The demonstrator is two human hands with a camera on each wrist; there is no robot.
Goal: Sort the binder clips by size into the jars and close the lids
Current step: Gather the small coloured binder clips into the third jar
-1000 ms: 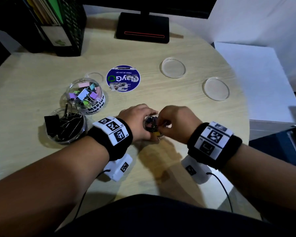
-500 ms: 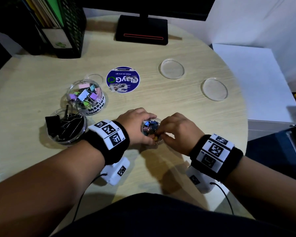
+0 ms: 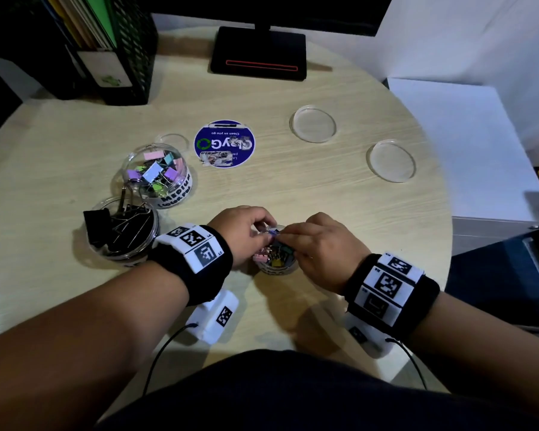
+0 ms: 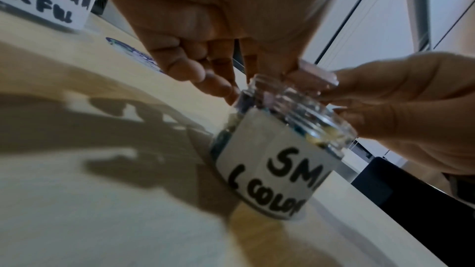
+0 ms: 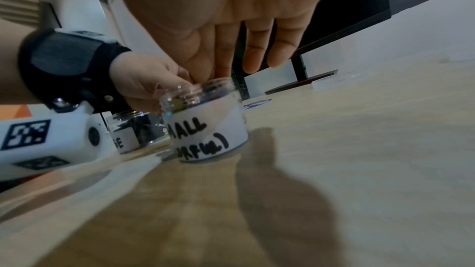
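Observation:
The small jar (image 3: 277, 269) (image 4: 272, 161) (image 5: 208, 129), labelled small colourful, stands open near the table's front and holds several tiny coloured clips. My left hand (image 3: 263, 227) (image 4: 257, 76) (image 5: 154, 84) is at its left rim and pinches a small pink clip (image 4: 317, 74) at the mouth. From the right, my right hand (image 3: 293, 234) (image 5: 231, 64) (image 4: 342, 96) reaches straight fingers down to the mouth, its thumb touching that clip. The medium jar (image 3: 159, 175) of pastel clips and the large jar (image 3: 122, 231) of black clips stand open at the left.
Two clear lids (image 3: 313, 123) (image 3: 391, 160) lie at the back right and a smaller one (image 3: 171, 140) behind the medium jar. A blue round sticker disc (image 3: 224, 144), a monitor base (image 3: 259, 54) and a mesh file holder (image 3: 106, 48) are further back.
My left hand has risen from the small jar's side to its mouth. The right hand's fingers have come over the top of the jar.

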